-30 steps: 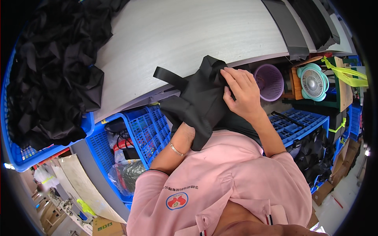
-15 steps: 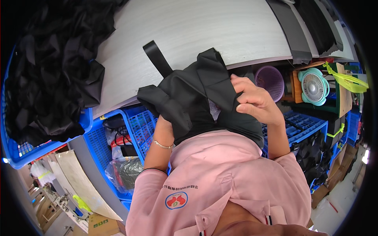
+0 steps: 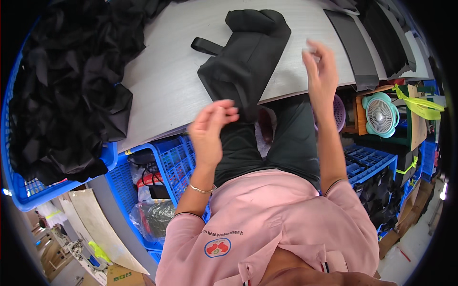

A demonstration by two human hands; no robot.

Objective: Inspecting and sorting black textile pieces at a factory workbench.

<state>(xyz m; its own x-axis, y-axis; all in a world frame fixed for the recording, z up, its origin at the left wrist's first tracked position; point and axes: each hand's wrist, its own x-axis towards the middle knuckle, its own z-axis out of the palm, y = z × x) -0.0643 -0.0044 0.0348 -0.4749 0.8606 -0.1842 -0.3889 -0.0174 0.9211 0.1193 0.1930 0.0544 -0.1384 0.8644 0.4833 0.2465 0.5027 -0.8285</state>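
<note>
A piece of black fabric (image 3: 250, 57) lies lengthwise on the table (image 3: 167, 71), crossing its near edge so that the lower end hangs just over it; a black strap (image 3: 206, 46) sticks out from the fabric's left side, above the table top. The left hand (image 3: 212, 126) is at the table's near edge, right beside that lower end, its fingers bent with the thumb close to them; whether the fingertips touch or pinch the cloth cannot be told. The right hand (image 3: 320, 69) is raised over the right part of the table, well apart from the fabric, with fingers loosely curled and parted, holding nothing. Left of the table, a heap of black fabric (image 3: 67, 90) fills a blue basket (image 3: 112, 155). Below the table's near left edge is a blue crate (image 3: 177, 159) with a clear plastic bag (image 3: 153, 217) beside its lattice wall. Gray strips (image 3: 346, 47) lie across the table's right end; below that end are a purple basket (image 3: 339, 113) and a teal fan (image 3: 380, 117).
</note>
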